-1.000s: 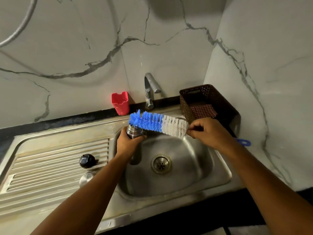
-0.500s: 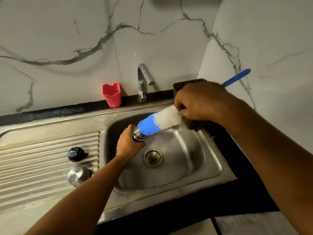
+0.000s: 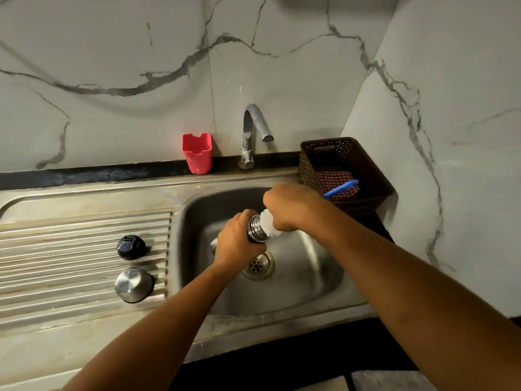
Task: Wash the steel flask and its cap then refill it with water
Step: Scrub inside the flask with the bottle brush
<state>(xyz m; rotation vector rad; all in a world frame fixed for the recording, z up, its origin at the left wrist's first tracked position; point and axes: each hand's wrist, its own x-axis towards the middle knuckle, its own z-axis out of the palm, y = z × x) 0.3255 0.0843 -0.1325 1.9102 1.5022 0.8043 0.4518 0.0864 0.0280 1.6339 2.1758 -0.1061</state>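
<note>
The steel sink (image 3: 310, 277) is flanked on its left by a ribbed drainboard (image 3: 70, 249). Over the basin, the steel flask (image 3: 255, 230) is gripped by the left hand (image 3: 236, 244). The bottle brush (image 3: 267, 222), clutched in the right hand (image 3: 293, 207), is pushed into the flask's mouth. A steel cap (image 3: 132, 283) and a black stopper (image 3: 131, 246) are laid on the drainboard.

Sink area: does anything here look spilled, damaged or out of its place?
Nothing stands out. The flask is held over the sink basin with the brush pushed into its mouth, and the black cap and steel cap sit on the drainboard, apart from each other.
</note>
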